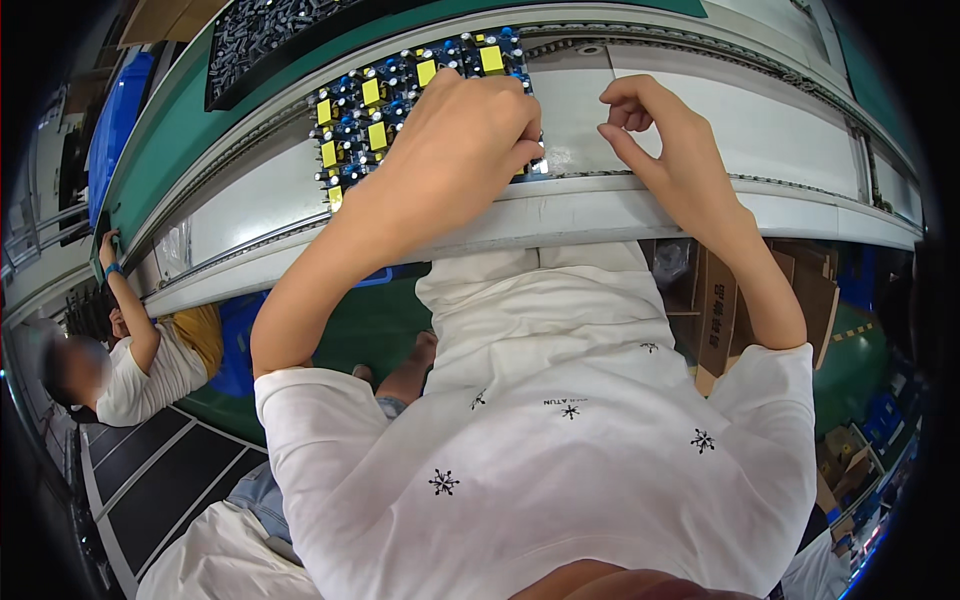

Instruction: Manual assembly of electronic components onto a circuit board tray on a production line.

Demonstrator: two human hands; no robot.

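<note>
A panel of dark circuit boards (pixel 350 150) lies on the conveyor line, crowded with yellow blocks, small silvery cylinders and blue parts. My left hand (pixel 455 145) is over the panel's right half with its fingers curled in. Its thumb and fingertips come together by the panel's right edge; whatever they hold, if anything, is hidden. To the right of the panel my right hand (pixel 675 140) hovers above the pale conveyor surface. Thumb and index finger stand apart there, the other fingers are bent, and no object shows between them.
A black tray (pixel 275 45) of small dark cylindrical parts sits beyond the conveyor on the left. The conveyor's near metal rail (pixel 570 222) runs before my body. Cardboard boxes (pixel 735 310) stand below it on the right. Another person (pixel 150 360) works at the far left.
</note>
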